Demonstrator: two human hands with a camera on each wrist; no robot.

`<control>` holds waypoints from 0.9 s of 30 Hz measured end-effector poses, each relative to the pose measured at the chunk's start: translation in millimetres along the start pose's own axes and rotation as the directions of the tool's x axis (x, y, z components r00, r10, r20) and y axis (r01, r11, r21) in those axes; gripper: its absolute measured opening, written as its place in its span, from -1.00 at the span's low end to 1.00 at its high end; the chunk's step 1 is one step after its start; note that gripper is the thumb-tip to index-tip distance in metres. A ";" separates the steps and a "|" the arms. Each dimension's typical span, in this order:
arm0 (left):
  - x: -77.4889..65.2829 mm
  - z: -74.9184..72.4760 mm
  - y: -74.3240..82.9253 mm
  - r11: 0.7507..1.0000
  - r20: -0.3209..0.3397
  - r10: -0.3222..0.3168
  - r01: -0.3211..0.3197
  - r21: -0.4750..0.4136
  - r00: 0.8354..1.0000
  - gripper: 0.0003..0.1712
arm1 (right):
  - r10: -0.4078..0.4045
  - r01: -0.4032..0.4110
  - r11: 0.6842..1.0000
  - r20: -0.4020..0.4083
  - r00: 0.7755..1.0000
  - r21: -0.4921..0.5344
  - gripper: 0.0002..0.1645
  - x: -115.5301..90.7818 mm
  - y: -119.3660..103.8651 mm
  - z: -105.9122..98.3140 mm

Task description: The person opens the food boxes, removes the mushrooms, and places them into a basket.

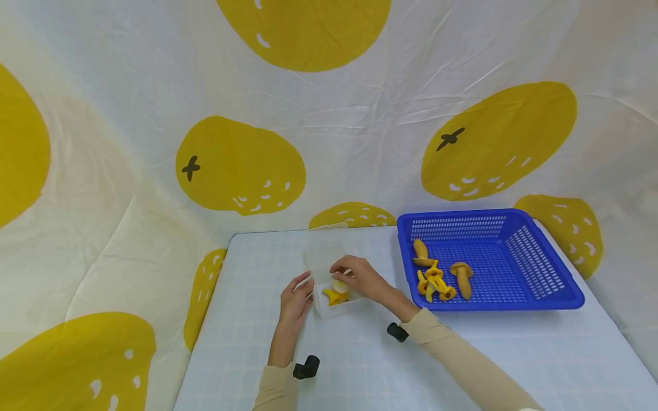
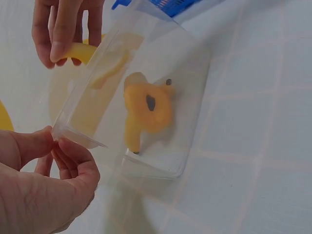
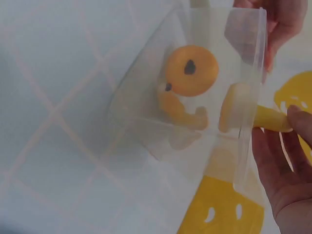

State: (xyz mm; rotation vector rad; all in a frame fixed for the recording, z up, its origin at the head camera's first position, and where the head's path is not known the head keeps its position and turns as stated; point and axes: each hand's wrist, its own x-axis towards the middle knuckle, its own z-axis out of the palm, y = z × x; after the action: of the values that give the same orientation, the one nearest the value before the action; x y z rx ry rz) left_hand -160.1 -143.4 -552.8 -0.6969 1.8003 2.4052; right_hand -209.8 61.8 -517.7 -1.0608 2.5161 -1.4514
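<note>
A clear plastic box (image 1: 339, 308) with its lid (image 1: 323, 251) swung back stands near the middle of the table. Inside lie yellow-orange mushrooms (image 1: 334, 297); through the box wall, one round cap (image 3: 191, 75) shows a dark spot. My left hand (image 1: 294, 302) is at the box's left side, thumb and finger pinching the rim corner in the left wrist view. Over the box, my right hand (image 1: 364, 278) pinches a yellow mushroom (image 3: 270, 118) by its stem. That mushroom's cap end is down inside the box, behind the wall in the right wrist view.
To the right sits a blue plastic basket (image 1: 557, 299) with several mushrooms in its left part: brown ones (image 1: 464, 282) and a cluster of yellow ones (image 1: 434, 283). A cloth (image 1: 360, 142) printed with yellow fruit hangs behind the table (image 1: 354, 365).
</note>
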 end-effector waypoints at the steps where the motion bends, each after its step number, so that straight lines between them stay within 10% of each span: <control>1: 0.2 -0.1 0.1 1.000 -0.001 -0.004 0.004 0.000 1.000 -0.50 | 0.009 -0.009 1.000 -0.006 1.000 0.004 -0.83 -1.0 -0.6 -2.6; 27: 1.7 0.7 0.1 1.000 -0.026 -0.022 0.022 0.022 0.999 -0.51 | 0.200 -0.167 0.942 -0.087 0.976 0.292 -0.78 -28.4 4.2 -66.5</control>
State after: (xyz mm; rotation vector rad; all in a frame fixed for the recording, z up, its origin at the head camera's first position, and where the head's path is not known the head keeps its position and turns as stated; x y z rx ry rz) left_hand -161.8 -143.2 -553.2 -0.7454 1.8159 2.3700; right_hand -214.4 129.3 -491.8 -0.6937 2.3065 -1.7914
